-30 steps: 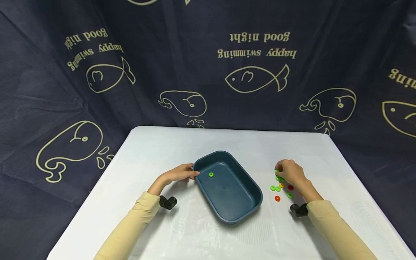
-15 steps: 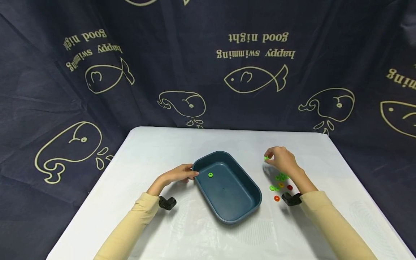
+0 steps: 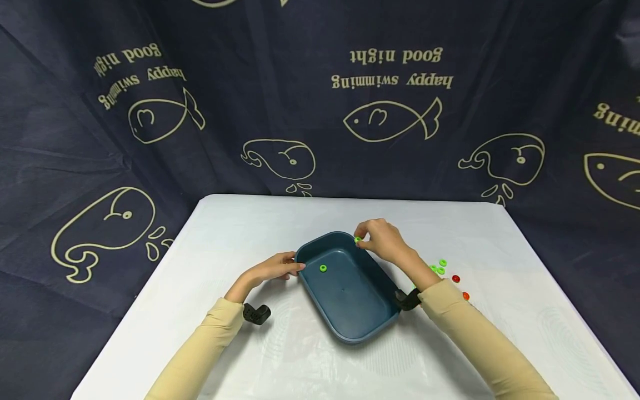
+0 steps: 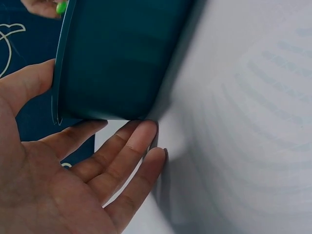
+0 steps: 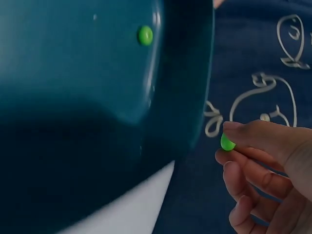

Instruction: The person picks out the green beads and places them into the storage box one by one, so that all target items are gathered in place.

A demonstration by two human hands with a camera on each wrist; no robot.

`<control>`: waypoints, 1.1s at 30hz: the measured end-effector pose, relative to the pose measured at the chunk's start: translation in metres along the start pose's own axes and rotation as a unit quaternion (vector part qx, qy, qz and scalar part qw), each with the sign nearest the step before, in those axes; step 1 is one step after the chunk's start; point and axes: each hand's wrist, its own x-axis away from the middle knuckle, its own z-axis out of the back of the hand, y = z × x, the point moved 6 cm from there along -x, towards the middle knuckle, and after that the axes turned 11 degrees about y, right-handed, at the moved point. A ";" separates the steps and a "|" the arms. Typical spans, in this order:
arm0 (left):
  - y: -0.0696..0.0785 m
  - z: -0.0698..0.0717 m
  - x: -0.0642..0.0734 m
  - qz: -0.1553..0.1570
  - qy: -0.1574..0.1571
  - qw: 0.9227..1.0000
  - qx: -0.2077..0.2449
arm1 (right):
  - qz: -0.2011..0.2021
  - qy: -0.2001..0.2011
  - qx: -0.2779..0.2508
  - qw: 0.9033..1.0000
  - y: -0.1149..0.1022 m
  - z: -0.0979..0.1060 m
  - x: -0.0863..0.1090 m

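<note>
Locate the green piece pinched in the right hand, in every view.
Head: green piece just right of and below centre.
Left wrist: green piece at the top edge, left of centre.
Right wrist: green piece right of centre, slightly below.
Shared landmark: the blue tray.

In the head view, the dark blue rectangular tray with rounded corners is open upward; a hand could go down from its centre toward 6 o'clock. One small green ring lies inside toward 10 o'clock, where the left hand blocks the rim. At 1 o'clock the right hand occupies the edge. Between 3 and 4 o'clock, a black wrist camera and a beige sleeve obstruct. Toward 12 o'clock, the white table gives passage until the dark patterned curtain.
</note>
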 end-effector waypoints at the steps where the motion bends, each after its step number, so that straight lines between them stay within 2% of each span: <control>1: 0.001 0.000 0.000 -0.004 -0.001 1.000 0.000 | 0.004 -0.004 -0.001 1.000 -0.004 -0.006 -0.002; 10: 0.003 0.001 0.001 -0.017 -0.009 1.000 -0.001 | 0.024 -0.041 -0.015 0.999 -0.026 -0.057 -0.009; 16: 0.004 0.000 0.000 -0.021 -0.012 1.000 -0.002 | 0.007 -0.062 -0.002 0.998 -0.028 -0.078 -0.009; 25: 0.002 0.001 -0.001 -0.016 -0.014 1.000 -0.006 | -0.004 -0.078 0.034 0.996 -0.024 -0.092 -0.005; 33: 0.000 0.002 -0.001 -0.009 -0.011 1.000 -0.005 | 0.002 -0.072 0.019 0.997 -0.027 -0.086 -0.005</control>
